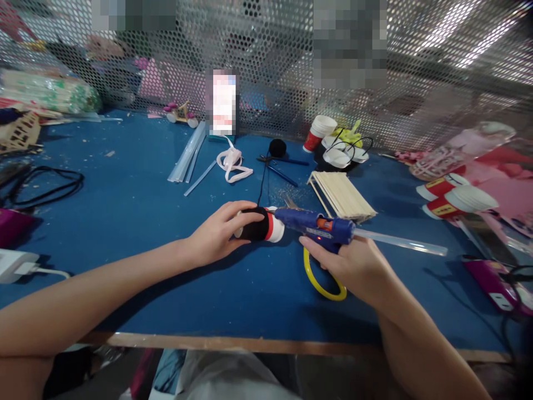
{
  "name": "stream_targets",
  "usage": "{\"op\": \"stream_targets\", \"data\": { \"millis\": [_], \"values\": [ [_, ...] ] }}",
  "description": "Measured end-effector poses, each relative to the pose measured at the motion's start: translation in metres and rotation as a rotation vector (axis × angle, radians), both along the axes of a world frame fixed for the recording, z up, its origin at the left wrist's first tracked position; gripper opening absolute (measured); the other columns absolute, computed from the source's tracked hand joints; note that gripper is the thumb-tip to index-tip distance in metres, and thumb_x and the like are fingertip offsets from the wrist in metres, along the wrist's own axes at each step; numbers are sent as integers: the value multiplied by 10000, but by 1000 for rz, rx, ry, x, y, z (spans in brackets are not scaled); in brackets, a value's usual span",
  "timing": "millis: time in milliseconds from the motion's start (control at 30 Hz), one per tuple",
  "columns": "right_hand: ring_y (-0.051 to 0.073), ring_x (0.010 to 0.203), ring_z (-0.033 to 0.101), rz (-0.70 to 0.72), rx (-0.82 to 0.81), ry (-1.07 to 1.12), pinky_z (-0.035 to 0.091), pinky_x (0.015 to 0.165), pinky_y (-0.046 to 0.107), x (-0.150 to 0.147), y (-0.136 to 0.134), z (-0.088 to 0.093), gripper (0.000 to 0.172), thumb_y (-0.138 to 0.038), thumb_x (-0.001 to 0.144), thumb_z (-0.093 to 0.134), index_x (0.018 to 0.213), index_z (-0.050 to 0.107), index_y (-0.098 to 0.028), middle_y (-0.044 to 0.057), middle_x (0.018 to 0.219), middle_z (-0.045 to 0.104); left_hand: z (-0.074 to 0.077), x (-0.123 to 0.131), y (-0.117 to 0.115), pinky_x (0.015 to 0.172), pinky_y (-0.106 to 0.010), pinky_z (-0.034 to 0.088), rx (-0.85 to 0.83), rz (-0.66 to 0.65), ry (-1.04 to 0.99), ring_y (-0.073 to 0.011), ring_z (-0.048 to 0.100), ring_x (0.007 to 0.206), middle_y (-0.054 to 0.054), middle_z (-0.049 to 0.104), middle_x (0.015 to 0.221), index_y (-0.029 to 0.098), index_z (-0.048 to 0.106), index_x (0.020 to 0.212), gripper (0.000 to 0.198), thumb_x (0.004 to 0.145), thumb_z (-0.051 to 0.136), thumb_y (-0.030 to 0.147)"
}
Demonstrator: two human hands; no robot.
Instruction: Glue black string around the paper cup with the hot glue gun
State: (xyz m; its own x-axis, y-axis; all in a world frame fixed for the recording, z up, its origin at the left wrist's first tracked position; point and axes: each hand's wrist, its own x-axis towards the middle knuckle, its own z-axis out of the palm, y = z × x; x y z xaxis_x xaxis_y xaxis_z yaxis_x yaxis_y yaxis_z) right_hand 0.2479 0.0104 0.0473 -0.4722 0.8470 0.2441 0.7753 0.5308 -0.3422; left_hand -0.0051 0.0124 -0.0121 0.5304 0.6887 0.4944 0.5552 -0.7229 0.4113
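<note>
Black cable far left on blue counter. Left hand curled over paper cup, fingers closed on it; cup lies on side mid-counter, long axis left-right, wrapped in black yarn, white rim with red band facing right. Glue gun just right of cup, nozzle pointing left at rim, touching or nearly; long axis left-right, glue stick trailing right. Right hand clamped on gun grip. Yellow scissors handle beneath. Wooden sticks behind.
</note>
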Motion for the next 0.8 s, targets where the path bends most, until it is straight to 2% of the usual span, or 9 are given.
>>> {"op": "stream_targets", "data": {
  "millis": [167, 300, 400, 533, 667, 800],
  "values": [
    [154, 412, 381, 72, 41, -87, 210, 407, 274, 3, 0, -1, 298, -309, 740, 442, 826, 716, -231, 48, 454, 502, -1, 0, 0, 948, -406, 439, 13, -5, 13, -241, 468, 1139, -134, 468, 1235, 188, 452, 1174, 388, 805, 569, 172],
    [158, 422, 403, 71, 104, -117, 261, 443, 283, 5, -5, -2, 307, -249, 742, 429, 840, 720, -251, 44, 431, 491, 1, -3, 2, 970, -411, 421, -66, 1, -63, -239, 450, 1161, -131, 466, 1231, 187, 448, 1186, 456, 764, 619, 167],
    [166, 399, 393, 109, 161, -164, 295, 456, 295, 5, -9, -2, 348, -200, 750, 394, 837, 727, -250, 27, 349, 392, 2, -4, 5, 972, -397, 420, -138, 12, -139, -224, 456, 1154, -118, 481, 1205, 187, 454, 1185, 491, 737, 652, 178],
    [150, 343, 354, 255, 347, -287, 315, 445, 295, 4, -12, 2, 441, -84, 729, 347, 821, 737, -266, -2, 294, 287, 0, -4, 7, 915, -384, 457, -256, 58, -214, -214, 496, 1096, -98, 504, 1164, 194, 466, 1172, 519, 704, 688, 212],
    [134, 346, 373, 344, 542, -443, 331, 439, 268, 5, -13, 4, 427, -45, 730, 380, 824, 728, -274, -20, 306, 318, -2, -4, 8, 835, -370, 493, -330, 101, -248, -223, 525, 1055, -89, 514, 1153, 210, 466, 1170, 537, 688, 701, 252],
    [121, 324, 357, 376, 702, -501, 306, 416, 251, 10, -13, -1, 450, 7, 724, 366, 842, 715, -250, -33, 309, 328, -1, -3, 7, 892, -381, 467, -303, 64, -239, -217, 511, 1075, -89, 511, 1154, 203, 468, 1167, 530, 691, 700, 230]
  ]
}}
